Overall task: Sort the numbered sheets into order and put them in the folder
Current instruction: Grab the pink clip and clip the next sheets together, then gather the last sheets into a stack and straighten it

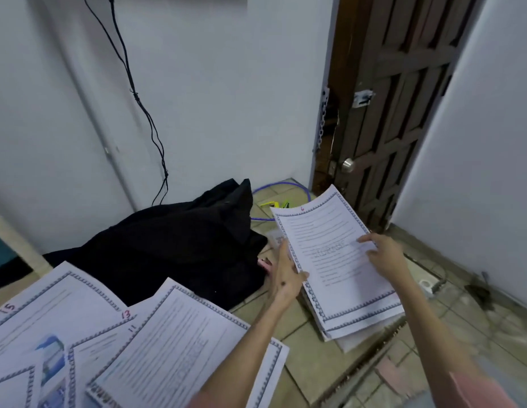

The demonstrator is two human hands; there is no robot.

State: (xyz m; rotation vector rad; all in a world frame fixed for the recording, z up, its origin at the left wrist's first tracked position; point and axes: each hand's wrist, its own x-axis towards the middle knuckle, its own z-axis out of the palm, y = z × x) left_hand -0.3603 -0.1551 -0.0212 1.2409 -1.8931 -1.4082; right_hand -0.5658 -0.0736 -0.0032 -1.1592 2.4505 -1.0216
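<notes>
A stack of bordered sheets (pixel 330 260) is held above the tiled floor, its top page marked 6 in red. My left hand (pixel 285 278) grips the stack's left edge, thumb on top. My right hand (pixel 383 251) rests on the top sheet near its right edge, fingers spread. Lower left, loose sheets lie fanned out: one marked 15 (pixel 50 304), one marked 13 (pixel 120 322) and one marked 11 (pixel 179 343). More paper (pixel 353 343) lies on the floor under the held stack. No folder is clearly visible.
A black bag or cloth (pixel 182 245) is heaped against the wall behind the sheets. A purple cable (pixel 282 187) and yellow-green clips (pixel 274 204) lie in the corner. A dark wooden door (pixel 388 113) stands at the right. Black cords (pixel 156 136) hang down the wall.
</notes>
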